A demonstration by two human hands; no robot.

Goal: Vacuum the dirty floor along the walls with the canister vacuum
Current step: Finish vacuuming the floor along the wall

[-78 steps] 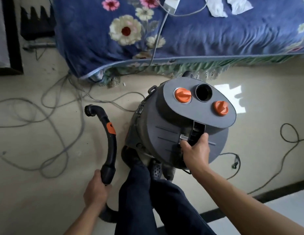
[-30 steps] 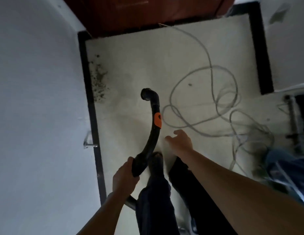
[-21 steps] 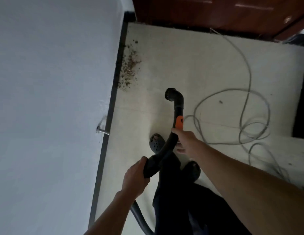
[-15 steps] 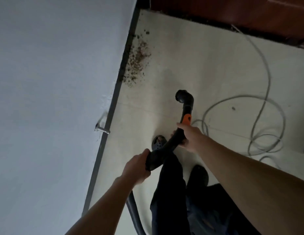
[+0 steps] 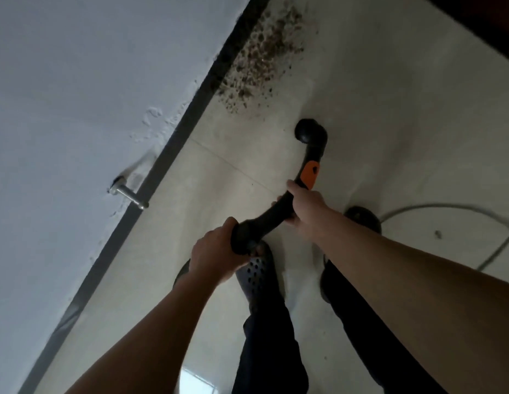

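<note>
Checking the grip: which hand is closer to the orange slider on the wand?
The right hand, gripping just below the orange slider; the left hand holds the wand farther back.

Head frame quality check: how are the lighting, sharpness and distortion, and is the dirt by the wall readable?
Head view: dim and low in contrast, trousers nearly black; wide-angle stretch swells the forearms toward the bottom edge; the dirt by the baseboard is soft but readable; left hand and right hand on the vacuum handle are sharp enough.
</note>
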